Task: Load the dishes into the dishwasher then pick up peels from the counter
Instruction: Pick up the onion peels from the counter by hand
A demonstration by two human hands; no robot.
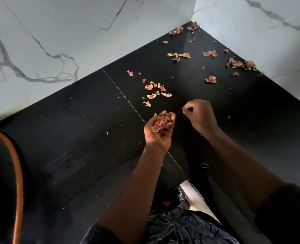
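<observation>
My left hand [159, 132] is cupped palm-up over the black counter [79, 138], its fingers curled round a heap of pinkish onion peels [161, 124]. Just to its right, my right hand [201, 115] is curled with fingertips pinched together near the counter surface; a tiny scrap seems to sit at the fingertips. Loose peels [154, 90] lie scattered just beyond both hands. More peels [210, 53] spread toward the far corner, with a cluster [240, 64] against the right wall.
White marble walls [57, 41] close the counter at the back left and right, meeting at a corner. A brown curved rim [17, 166] shows at the left edge. Below the counter's front edge lies a black bag [181, 224].
</observation>
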